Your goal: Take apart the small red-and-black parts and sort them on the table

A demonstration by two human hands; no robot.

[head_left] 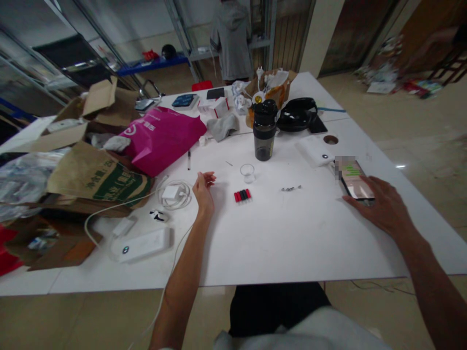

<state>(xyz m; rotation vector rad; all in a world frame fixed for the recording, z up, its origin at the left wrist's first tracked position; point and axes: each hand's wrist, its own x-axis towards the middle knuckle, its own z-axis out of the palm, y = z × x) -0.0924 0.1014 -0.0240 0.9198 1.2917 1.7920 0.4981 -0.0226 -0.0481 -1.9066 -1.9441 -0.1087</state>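
Observation:
My right hand [385, 204] grips the near end of a smartphone [353, 179], thumb along one edge and fingers along the other. Its screen is lit and a cable runs from its far end. My left hand [205, 190] rests on its side on the table, holding nothing, its fingers loosely curled and apart. To its right lie several red and black cylindrical pieces [242, 196] in a row. Behind them stands a small clear cup [247, 173]. Small metal pieces [291, 188] lie in a line between the cup and the phone.
A dark tumbler [264, 131] stands mid-table, with a black case [298, 114] behind it. On the left are a coiled charger cable [174, 194], a white power bank [146, 244], a pink bag [164, 136] and cardboard boxes [65, 243]. A person [232, 41] stands beyond the table.

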